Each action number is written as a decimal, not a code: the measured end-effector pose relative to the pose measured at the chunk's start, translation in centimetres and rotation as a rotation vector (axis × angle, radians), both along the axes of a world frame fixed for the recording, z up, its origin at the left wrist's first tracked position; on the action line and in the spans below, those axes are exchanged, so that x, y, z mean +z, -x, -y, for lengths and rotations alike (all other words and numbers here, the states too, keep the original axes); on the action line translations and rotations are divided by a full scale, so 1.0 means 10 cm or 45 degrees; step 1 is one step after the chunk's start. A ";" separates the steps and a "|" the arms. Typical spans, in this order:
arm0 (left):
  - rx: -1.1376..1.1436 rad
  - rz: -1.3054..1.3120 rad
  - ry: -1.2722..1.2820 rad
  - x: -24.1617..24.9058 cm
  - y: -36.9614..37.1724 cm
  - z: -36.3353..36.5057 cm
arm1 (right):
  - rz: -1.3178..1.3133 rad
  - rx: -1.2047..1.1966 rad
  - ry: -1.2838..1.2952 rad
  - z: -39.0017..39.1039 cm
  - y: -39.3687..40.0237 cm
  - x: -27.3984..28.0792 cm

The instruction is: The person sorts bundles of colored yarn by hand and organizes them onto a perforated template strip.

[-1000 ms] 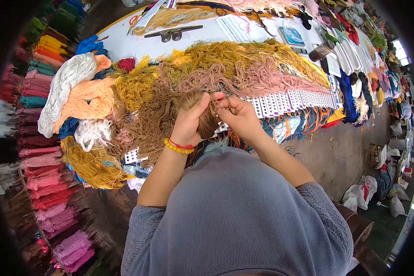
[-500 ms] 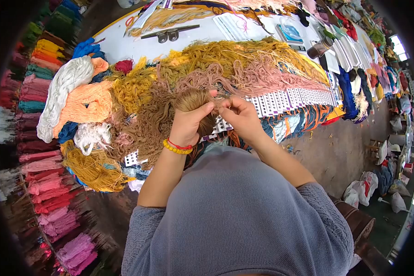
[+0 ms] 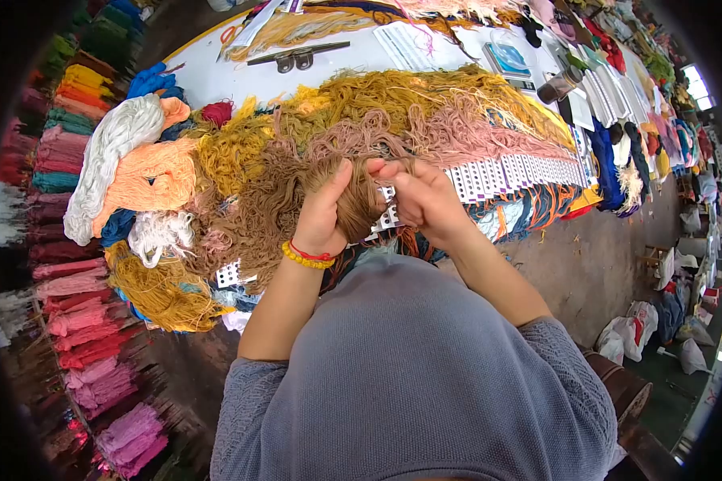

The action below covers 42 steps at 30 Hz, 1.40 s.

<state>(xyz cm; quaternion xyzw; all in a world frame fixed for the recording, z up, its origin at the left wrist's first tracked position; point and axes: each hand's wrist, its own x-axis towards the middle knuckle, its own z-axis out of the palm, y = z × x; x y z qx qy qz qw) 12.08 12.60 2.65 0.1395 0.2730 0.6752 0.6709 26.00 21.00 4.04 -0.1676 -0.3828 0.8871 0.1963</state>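
Note:
My left hand is wrapped round a bundle of light brown yarn, its thumb on top. Right beside it, my right hand is closed, with thumb and index finger pinching the yarn near the bundle's right edge. The fingertips of both hands almost meet, and the exact strand between them is too small to make out. Under and behind the hands lies a tangled heap of brown yarn. White cards with rows of black holes stretch to the right of my right hand, carrying pink yarn.
Mustard yarn covers the middle of the white table. White and peach skeins are piled at the left. A black clip, a dark jar and a scale lie farther back. Pink hanks hang on a left rack.
My right hand has turned and shifted slightly, its fingers now more curled. The brown bundle in my left hand has tilted and looks looser, and my left thumb has lifted upward.

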 end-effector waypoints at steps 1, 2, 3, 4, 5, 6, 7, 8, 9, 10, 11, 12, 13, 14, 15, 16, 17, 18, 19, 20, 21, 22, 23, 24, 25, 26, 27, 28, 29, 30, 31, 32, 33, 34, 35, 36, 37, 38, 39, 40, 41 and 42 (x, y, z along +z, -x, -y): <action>0.032 -0.048 0.048 0.01 -0.02 -0.01 | 0.276 -0.185 -0.265 0.04 0.02 0.02; 0.065 -0.095 0.097 0.01 -0.04 -0.01 | 0.336 -0.184 -0.334 0.06 0.02 0.05; 0.064 -0.095 0.097 0.01 -0.06 -0.01 | 0.337 -0.184 -0.333 0.08 0.04 0.01; 0.056 -0.166 0.092 0.00 -0.07 -0.01 | 0.318 -0.232 -0.403 0.11 0.06 -0.06; 0.047 -0.237 0.085 0.00 -0.08 -0.01 | 0.298 -0.281 -0.473 0.12 0.07 -0.11; 0.047 -0.237 0.084 -0.01 -0.08 -0.01 | 0.298 -0.281 -0.474 0.12 0.06 -0.14; 0.042 -0.252 0.078 -0.03 -0.07 0.00 | 0.352 -0.217 -0.523 0.10 0.04 -0.17; 0.036 -0.266 0.072 -0.04 -0.07 0.00 | 0.405 -0.153 -0.571 0.09 0.02 -0.18; 0.035 -0.266 0.073 -0.02 -0.07 0.01 | 0.405 -0.154 -0.571 0.10 0.02 -0.17; 0.067 -0.325 0.064 0.01 -0.08 0.01 | 0.389 -0.176 -0.549 0.11 0.02 -0.15; 0.100 -0.383 0.057 0.02 -0.08 0.02 | 0.373 -0.196 -0.527 0.11 0.02 -0.15; 0.100 -0.383 0.057 0.02 -0.10 0.02 | 0.373 -0.196 -0.527 0.12 0.04 -0.16; 0.185 -0.463 0.057 0.00 -0.12 0.01 | 0.336 -0.265 -0.574 0.13 0.06 -0.19; 0.269 -0.542 0.057 0.00 -0.14 0.01 | 0.299 -0.335 -0.619 0.14 0.06 -0.21; 0.266 -0.542 0.058 0.00 -0.15 0.01 | 0.300 -0.337 -0.618 0.14 0.04 -0.22; 0.284 -0.546 0.041 0.00 -0.15 0.03 | 0.378 -0.285 -0.641 0.13 0.02 -0.23; 0.303 -0.550 0.024 0.00 -0.14 0.03 | 0.455 -0.232 -0.663 0.13 0.00 -0.25; 0.302 -0.550 0.024 -0.01 -0.14 0.04 | 0.455 -0.232 -0.663 0.13 0.00 -0.27; 0.310 -0.527 0.049 -0.03 -0.13 0.03 | 0.431 -0.249 -0.634 0.13 0.01 -0.29; 0.317 -0.503 0.073 -0.04 -0.13 0.03 | 0.406 -0.265 -0.606 0.13 0.01 -0.30; 0.317 -0.504 0.073 -0.04 -0.13 0.04 | 0.406 -0.265 -0.606 0.14 0.01 -0.30; 0.307 -0.488 0.066 -0.03 -0.14 0.04 | 0.379 -0.278 -0.561 0.14 0.01 -0.28; 0.297 -0.473 0.058 -0.03 -0.14 0.04 | 0.352 -0.291 -0.516 0.15 0.01 -0.26; 0.297 -0.473 0.058 -0.02 -0.14 0.05 | 0.351 -0.291 -0.516 0.15 0.01 -0.23; 0.276 -0.468 0.068 -0.01 -0.13 0.06 | 0.347 -0.288 -0.483 0.16 0.00 -0.19; 0.256 -0.463 0.080 0.00 -0.13 0.06 | 0.344 -0.283 -0.449 0.17 0.00 -0.16; 0.257 -0.462 0.080 0.01 -0.13 0.06 | 0.344 -0.282 -0.449 0.17 0.00 -0.14; 0.247 -0.432 0.067 0.02 -0.13 0.07 | 0.370 -0.266 -0.422 0.17 -0.01 -0.12; 0.237 -0.402 0.054 0.02 -0.13 0.07 | 0.395 -0.252 -0.396 0.17 -0.01 -0.11; 0.237 -0.401 0.054 0.03 -0.13 0.06 | 0.396 -0.251 -0.396 0.17 -0.01 -0.12; 0.245 -0.382 0.068 0.04 -0.14 0.06 | 0.345 -0.281 -0.372 0.17 0.00 -0.13; 0.253 -0.362 0.082 0.05 -0.14 0.06 | 0.294 -0.312 -0.348 0.18 0.00 -0.14; 0.252 -0.361 0.083 0.05 -0.15 0.06 | 0.295 -0.312 -0.347 0.17 0.00 -0.14; 0.259 -0.364 0.084 0.05 -0.15 0.05 | 0.331 -0.298 -0.382 0.16 -0.01 -0.15; 0.265 -0.367 0.085 0.05 -0.15 0.05 | 0.368 -0.282 -0.416 0.16 -0.02 -0.15; 0.265 -0.366 0.087 0.04 -0.15 0.05 | 0.369 -0.281 -0.415 0.16 -0.02 -0.16; 0.263 -0.364 0.081 0.03 -0.15 0.05 | 0.370 -0.283 -0.432 0.16 -0.02 -0.17; 0.260 -0.363 0.075 0.02 -0.15 0.04 | 0.371 -0.284 -0.449 0.16 -0.02 -0.18; 0.259 -0.363 0.076 0.01 -0.15 0.04 | 0.372 -0.285 -0.449 0.16 -0.03 -0.20; 0.274 -0.412 0.079 -0.01 -0.16 0.03 | 0.383 -0.285 -0.502 0.15 -0.03 -0.23; 0.288 -0.461 0.082 -0.01 -0.16 0.03 | 0.395 -0.286 -0.555 0.14 -0.03 -0.26; 0.286 -0.461 0.082 -0.01 -0.16 0.03 | 0.396 -0.287 -0.554 0.14 -0.02 -0.28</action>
